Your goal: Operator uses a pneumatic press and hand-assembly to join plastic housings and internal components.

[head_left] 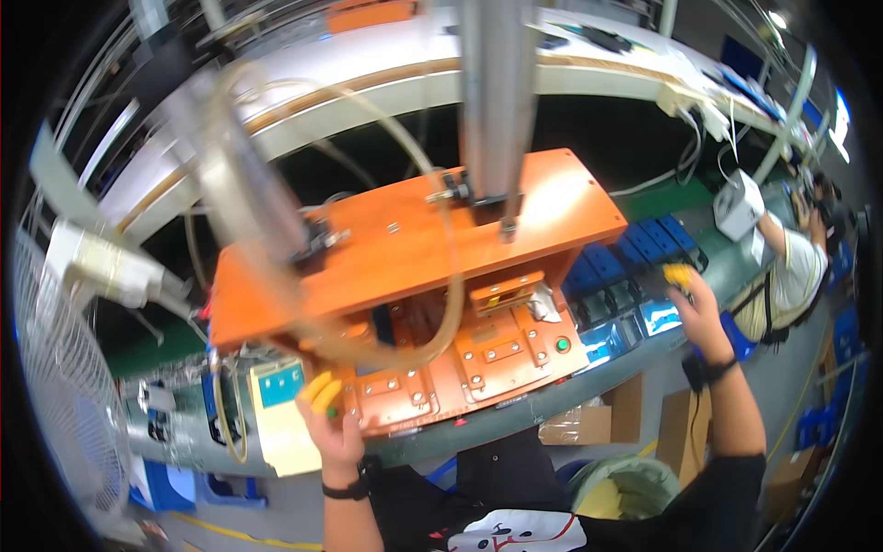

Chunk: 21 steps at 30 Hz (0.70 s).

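An orange press fixture (423,239) stands on the bench in front of me, with two upright cylinders on its top plate. My left hand (336,437), with yellow finger covers, is at the near left corner of its orange base (441,391). Its fingers are stretched out, next to a green button (333,412). My right hand (704,317), also with yellow finger covers, is raised beyond the fixture's right side, near several blue cases (635,248) with black parts. Its fingers are bent in around something dark, too blurred to make out. Another green button (562,345) shows at the base's right.
A blurred hose (451,304) loops before the fixture. A white fan (69,368) stands left, beside a yellow sheet (280,423). Below right are a lined bin (635,483) and cardboard boxes (625,409). A co-worker (791,271) sits at the far right.
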Each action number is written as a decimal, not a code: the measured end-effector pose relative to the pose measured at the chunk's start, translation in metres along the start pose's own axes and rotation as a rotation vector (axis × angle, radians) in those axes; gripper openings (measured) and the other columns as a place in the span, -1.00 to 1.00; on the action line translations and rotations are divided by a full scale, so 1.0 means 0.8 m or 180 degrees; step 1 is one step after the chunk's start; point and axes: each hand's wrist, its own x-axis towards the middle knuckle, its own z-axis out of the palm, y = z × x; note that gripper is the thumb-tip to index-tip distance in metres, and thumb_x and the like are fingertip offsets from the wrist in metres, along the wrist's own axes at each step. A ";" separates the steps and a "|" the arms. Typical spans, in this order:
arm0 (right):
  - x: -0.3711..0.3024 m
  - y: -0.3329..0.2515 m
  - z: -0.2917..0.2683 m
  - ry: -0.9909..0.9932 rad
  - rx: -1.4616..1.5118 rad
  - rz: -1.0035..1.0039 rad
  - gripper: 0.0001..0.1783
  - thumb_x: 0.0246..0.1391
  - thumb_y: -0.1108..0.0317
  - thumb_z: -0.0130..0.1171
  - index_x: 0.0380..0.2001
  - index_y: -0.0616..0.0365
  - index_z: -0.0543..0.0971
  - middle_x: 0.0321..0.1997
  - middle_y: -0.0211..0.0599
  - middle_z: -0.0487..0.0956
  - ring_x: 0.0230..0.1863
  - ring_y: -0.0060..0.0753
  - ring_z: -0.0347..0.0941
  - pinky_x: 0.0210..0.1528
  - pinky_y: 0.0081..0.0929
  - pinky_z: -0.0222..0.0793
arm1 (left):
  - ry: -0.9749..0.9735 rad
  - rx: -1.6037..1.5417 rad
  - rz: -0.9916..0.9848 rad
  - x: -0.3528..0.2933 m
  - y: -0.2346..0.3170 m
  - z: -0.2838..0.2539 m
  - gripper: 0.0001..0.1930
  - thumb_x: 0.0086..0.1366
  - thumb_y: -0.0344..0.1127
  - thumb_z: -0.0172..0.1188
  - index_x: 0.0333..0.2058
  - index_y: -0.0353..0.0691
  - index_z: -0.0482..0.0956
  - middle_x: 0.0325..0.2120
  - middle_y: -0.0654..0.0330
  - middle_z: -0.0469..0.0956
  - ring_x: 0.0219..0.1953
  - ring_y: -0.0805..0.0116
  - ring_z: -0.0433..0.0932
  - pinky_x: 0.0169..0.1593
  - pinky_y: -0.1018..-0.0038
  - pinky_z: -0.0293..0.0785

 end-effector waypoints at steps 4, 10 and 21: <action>-0.060 -0.142 -0.084 -0.0251 0.2007 0.0874 -0.76 0.28 0.46 0.03 -0.05 0.35 0.54 -0.13 -0.27 0.60 -0.17 -0.50 0.53 -0.09 -0.57 0.40 | 0.0081 0.0068 0.0112 0.004 0.006 -0.012 -0.63 0.26 -0.27 0.18 0.00 -0.33 0.54 0.03 -0.07 0.49 0.10 -0.10 0.39 0.25 0.11 0.25; -0.104 -0.268 -0.092 -0.0427 0.1916 -0.0123 -0.69 0.23 0.23 0.19 -0.22 0.32 0.57 -0.36 -0.22 0.58 -0.42 -0.34 0.49 -0.35 -0.44 0.40 | 0.0178 -0.0247 0.0009 0.002 -0.002 -0.005 -0.66 0.29 -0.30 0.17 -0.01 -0.33 0.55 0.02 -0.04 0.50 0.09 -0.05 0.40 0.24 0.15 0.25; -0.023 -0.415 0.150 -0.1547 0.0510 -0.2604 -0.77 -0.15 0.54 0.22 -0.32 0.15 0.55 -0.50 -0.30 0.43 -0.36 -0.15 0.42 -0.23 -0.28 0.29 | 0.0625 -0.0588 -0.0118 0.000 -0.015 -0.004 -0.76 0.39 -0.33 0.09 -0.08 -0.32 0.59 -0.10 0.00 0.55 -0.02 0.02 0.44 0.15 0.22 0.31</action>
